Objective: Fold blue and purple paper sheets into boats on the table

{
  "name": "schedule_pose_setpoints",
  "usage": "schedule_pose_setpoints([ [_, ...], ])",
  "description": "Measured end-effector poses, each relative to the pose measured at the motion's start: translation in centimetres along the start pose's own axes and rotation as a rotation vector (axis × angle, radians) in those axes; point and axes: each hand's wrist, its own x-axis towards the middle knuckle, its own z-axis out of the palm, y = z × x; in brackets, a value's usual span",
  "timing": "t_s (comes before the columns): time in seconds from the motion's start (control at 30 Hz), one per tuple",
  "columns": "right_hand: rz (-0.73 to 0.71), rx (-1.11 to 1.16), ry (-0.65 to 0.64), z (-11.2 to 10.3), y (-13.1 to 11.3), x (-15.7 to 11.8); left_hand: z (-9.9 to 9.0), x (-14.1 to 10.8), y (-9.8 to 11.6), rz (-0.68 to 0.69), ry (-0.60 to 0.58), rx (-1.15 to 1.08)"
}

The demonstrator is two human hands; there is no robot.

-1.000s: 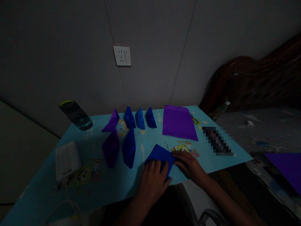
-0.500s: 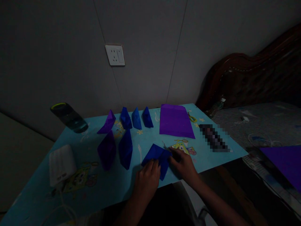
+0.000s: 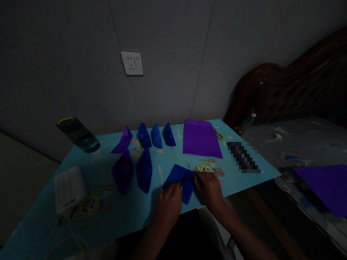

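A partly folded sheet of blue paper [image 3: 179, 174] lies at the table's near edge, between my hands. My left hand [image 3: 169, 198] is closed on its lower left part, fingers bent over the paper. At its right corner my right hand [image 3: 208, 186] pinches the edge, thumb and fingers drawn together. To the left stand folded paper boats: a purple boat [image 3: 123, 172] and a blue boat [image 3: 144, 170] in front. Behind them are another purple boat [image 3: 123, 140] and several blue ones, among them a lighter blue boat [image 3: 156, 136].
Purple paper sheets [image 3: 201, 139] lie at the back, beside yellow-handled scissors [image 3: 219, 135]. A blurred-out dark object [image 3: 242, 157] is at right. On the left are a dark bottle [image 3: 78, 135] and a white power bank [image 3: 70, 189] with a cable. A bed [image 3: 282, 144] adjoins the right side.
My right hand has curled in closer around the paper's right corner, its fingers now bent downward. My left hand keeps its hold. The view has shifted slightly.
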Motion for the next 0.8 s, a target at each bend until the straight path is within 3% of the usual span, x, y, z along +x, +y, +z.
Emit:
schedule_pose_setpoints([
  [0.27, -0.081, -0.057, -0.075, -0.9, 1.2, 0.5, -0.1, -0.6, 0.5, 0.084, -0.039, 0.062],
  [0.43, -0.294, -0.021, -0.127, -1.8, 3.5, -0.1, -0.5, -1.0, 1.3, 0.089, -0.11, 0.102],
  [0.53, -0.402, -0.011, -0.198, -2.4, 3.7, -0.9, -0.6, -1.1, 1.6, 0.094, -0.133, 0.103],
  [0.8, -0.407, -0.071, -0.319, -3.3, 2.8, -0.8, -1.0, -1.5, 1.2, 0.138, -0.189, 0.084],
])
